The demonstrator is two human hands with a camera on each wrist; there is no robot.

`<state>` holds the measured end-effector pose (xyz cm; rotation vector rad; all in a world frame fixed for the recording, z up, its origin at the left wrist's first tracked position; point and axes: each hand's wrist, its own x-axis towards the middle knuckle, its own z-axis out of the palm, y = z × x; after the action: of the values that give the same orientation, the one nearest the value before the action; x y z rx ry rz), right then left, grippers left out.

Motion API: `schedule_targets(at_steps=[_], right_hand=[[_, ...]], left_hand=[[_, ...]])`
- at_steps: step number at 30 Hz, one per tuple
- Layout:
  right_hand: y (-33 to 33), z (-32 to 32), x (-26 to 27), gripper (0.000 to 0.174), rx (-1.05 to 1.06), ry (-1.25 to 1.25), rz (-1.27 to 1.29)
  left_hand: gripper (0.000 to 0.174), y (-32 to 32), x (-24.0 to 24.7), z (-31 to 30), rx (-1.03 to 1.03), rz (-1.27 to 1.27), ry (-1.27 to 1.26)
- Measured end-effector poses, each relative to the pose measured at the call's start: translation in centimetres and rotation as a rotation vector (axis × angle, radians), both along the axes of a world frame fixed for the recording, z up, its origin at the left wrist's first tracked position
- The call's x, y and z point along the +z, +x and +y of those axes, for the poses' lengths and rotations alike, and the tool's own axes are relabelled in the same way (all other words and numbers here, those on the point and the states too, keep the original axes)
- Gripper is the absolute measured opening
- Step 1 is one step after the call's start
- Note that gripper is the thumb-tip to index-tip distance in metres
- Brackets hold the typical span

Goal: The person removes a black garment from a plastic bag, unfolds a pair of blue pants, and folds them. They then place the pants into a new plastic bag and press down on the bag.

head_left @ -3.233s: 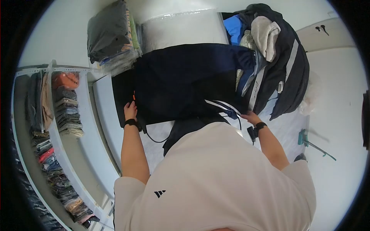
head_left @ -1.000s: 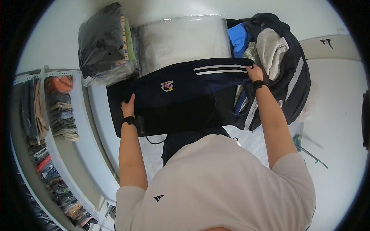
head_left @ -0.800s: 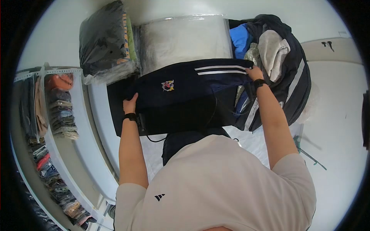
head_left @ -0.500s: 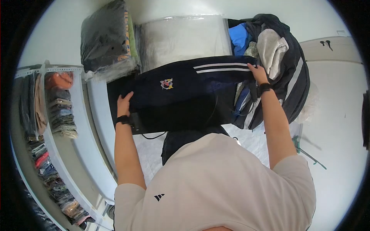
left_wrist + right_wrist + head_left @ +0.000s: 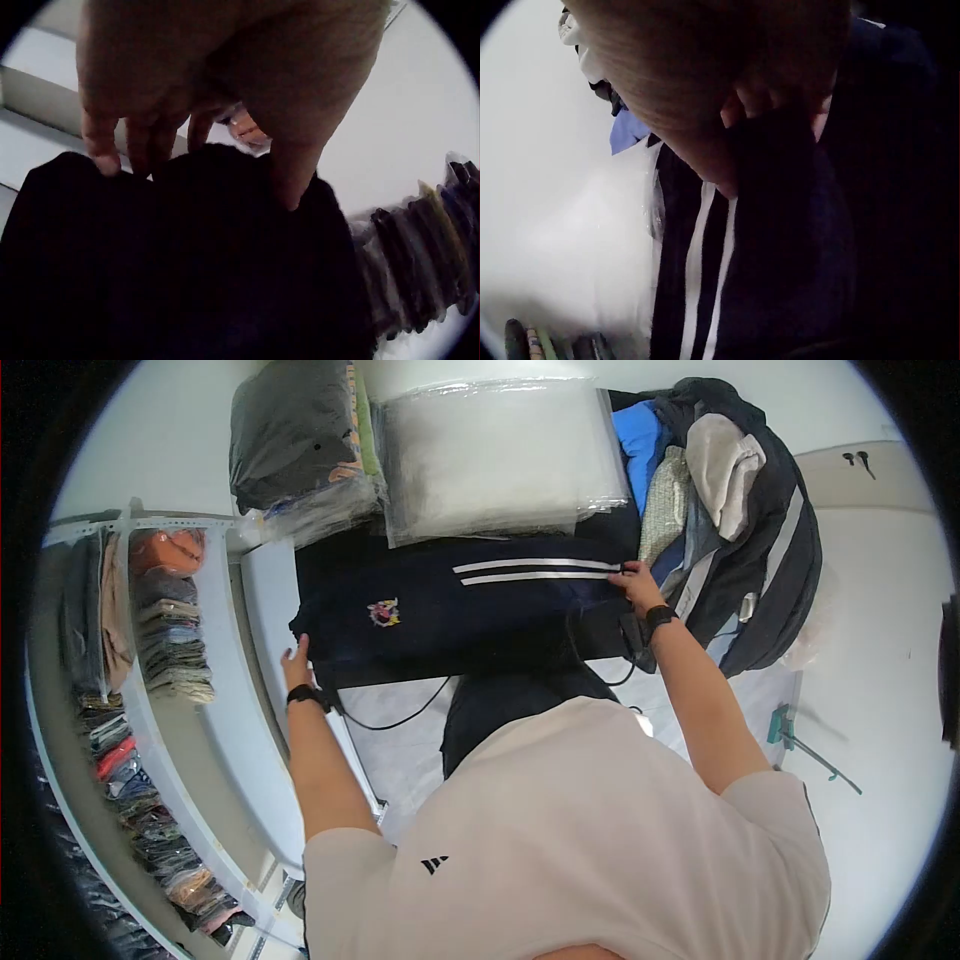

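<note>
A dark navy garment (image 5: 430,625) with two white stripes and a colourful embroidered crest (image 5: 383,612) is stretched sideways in front of the person. At its left end is the left hand (image 5: 298,665); in the left wrist view the thumb and fingers of the left hand (image 5: 217,90) grip the dark cloth along its edge. The right hand (image 5: 640,588) pinches the other end, where the stripes stop. Up close in the right wrist view, the thumb of the right hand (image 5: 697,97) lies by the stripes and its curled fingers are partly hidden by cloth.
Behind the garment lies a stack of clear plastic bags (image 5: 500,460). Bagged dark clothes (image 5: 295,445) stand back left. A black bag (image 5: 775,560) with loose clothes sits at right. Shelves of folded clothes (image 5: 175,640) line the left; a dark cable (image 5: 400,722) hangs below.
Since half a second ago, both hands have come toward the body and leftward, drawing the garment along. Earlier, the garment was turned over so the crest and stripes show. More of the plastic bags is uncovered.
</note>
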<state>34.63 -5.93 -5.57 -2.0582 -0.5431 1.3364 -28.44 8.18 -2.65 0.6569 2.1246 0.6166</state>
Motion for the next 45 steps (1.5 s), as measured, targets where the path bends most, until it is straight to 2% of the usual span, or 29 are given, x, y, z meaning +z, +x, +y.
schedule_targets(at_steps=[1, 2, 3, 5, 6, 7, 9, 10, 12, 13, 15, 19, 21, 25, 27, 28, 30, 31, 33, 34, 36, 37, 39, 40, 42, 43, 45], right_hand=[[-0.3, 0.0, -0.8, 0.071, -0.064, -0.007, -0.097], [-0.6, 0.2, -0.8, 0.069, -0.021, -0.010, -0.154], [-0.6, 0.3, -0.8, 0.069, -0.025, -0.013, -0.156], [-0.9, 0.8, 0.6, 0.062, -0.129, -0.088, 0.100], [-0.5, 0.7, 0.2, 0.062, -0.131, -0.139, 0.132], [-0.5, 0.7, 1.0, 0.062, -0.126, -0.140, 0.126], [-0.8, 1.0, 3.4, 0.057, 0.060, -0.143, 0.126], [-0.7, 0.9, 3.2, 0.057, 0.063, -0.142, 0.125], [0.6, 0.2, 1.3, 0.071, -0.047, 0.172, 0.341], [0.8, -0.2, 0.6, 0.071, -0.046, 0.171, 0.341], [1.0, -0.8, -0.3, 0.066, -0.074, 0.050, 0.127], [1.1, -0.3, -1.3, 0.067, -0.064, -0.082, 0.268], [1.2, -0.1, -2.2, 0.062, 0.018, -0.125, 0.175], [0.6, 0.0, -0.5, 0.055, 0.030, -0.123, 0.142], [1.6, 0.2, -2.2, 0.048, 0.045, -0.146, -0.308], [1.1, 0.4, -1.3, 0.048, 0.043, -0.144, -0.306], [-1.6, 1.4, 4.0, 0.043, -0.020, 0.111, -0.389], [-3.2, 2.1, 7.3, 0.039, 0.020, 0.129, -0.183], [-6.6, 3.1, 12.3, 0.035, 0.141, 0.155, 0.188], [-8.1, 3.4, 13.5, 0.034, 0.222, 0.164, 0.355], [-10.7, 4.2, 14.3, 0.037, 0.386, 0.168, 0.543], [-11.8, 4.6, 13.9, 0.037, 0.387, 0.173, 0.541], [-13.7, 5.0, 11.9, 0.037, 0.268, 0.066, 0.774], [-14.1, 5.1, 11.3, 0.037, 0.269, 0.066, 0.775], [-14.7, 5.3, 10.2, 0.038, 0.194, -0.061, 0.993], [-15.0, 5.2, 9.5, 0.038, 0.198, -0.062, 0.996], [-15.3, 4.9, 8.2, 0.038, 0.166, 0.043, 0.621]], left_hand=[[0.084, 1.3, -0.2, -0.5, 0.063, -0.014, -0.057], [0.095, 1.6, 0.6, -0.7, -0.023, -0.099, -0.094], [0.095, 1.6, 0.2, -0.7, -0.027, -0.101, -0.097], [0.091, 0.9, -3.0, -0.9, 0.067, -0.075, 0.127], [0.083, -0.2, -5.2, -0.6, 0.034, 0.283, 0.166], [0.083, -0.2, -5.5, -0.4, 0.039, 0.279, 0.164], [0.076, -0.3, -5.5, 0.0, -0.116, 0.316, 0.178], [0.076, -0.4, -5.7, 0.1, -0.113, 0.316, 0.179], [0.070, -0.6, -5.9, 0.5, -0.041, -0.022, 0.109], [0.070, -0.5, -5.6, 0.5, -0.041, -0.021, 0.109], [0.062, 0.3, -4.1, 0.4, -0.040, -0.103, 0.081], [0.052, 1.3, -0.8, 0.8, -0.037, -0.221, -0.076], [0.043, 0.8, -0.7, 1.3, -0.017, -0.407, -0.147], [0.042, 1.8, 2.0, 0.6, 0.050, -0.449, -0.091], [0.046, 2.3, 2.7, 0.2, -0.010, -0.652, 0.062], [0.046, 3.5, 4.1, -0.1, -0.013, -0.651, 0.063], [0.053, 7.8, 7.9, -1.1, -0.104, -0.612, 0.270], [0.053, 9.7, 8.4, -1.5, -0.109, -0.614, 0.269], [0.056, 13.6, 8.9, -2.4, -0.155, -0.463, 0.496], [0.055, 16.0, 9.4, -3.1, -0.213, -0.302, 0.506], [0.052, 20.9, 9.8, -4.3, -0.394, -0.028, 0.545], [0.050, 23.3, 9.9, -5.1, -0.517, 0.087, 0.570], [0.046, 28.1, 10.5, -6.9, -0.623, -0.017, 0.496], [0.051, 29.6, 10.0, -7.4, -0.783, -0.063, 0.470], [0.061, 31.1, 6.7, -8.7, -1.043, -0.228, 0.420], [0.064, 31.5, 6.1, -9.0, -1.144, -0.348, 0.403], [0.068, 31.1, 5.3, -10.0, -1.199, -0.325, 0.342]])
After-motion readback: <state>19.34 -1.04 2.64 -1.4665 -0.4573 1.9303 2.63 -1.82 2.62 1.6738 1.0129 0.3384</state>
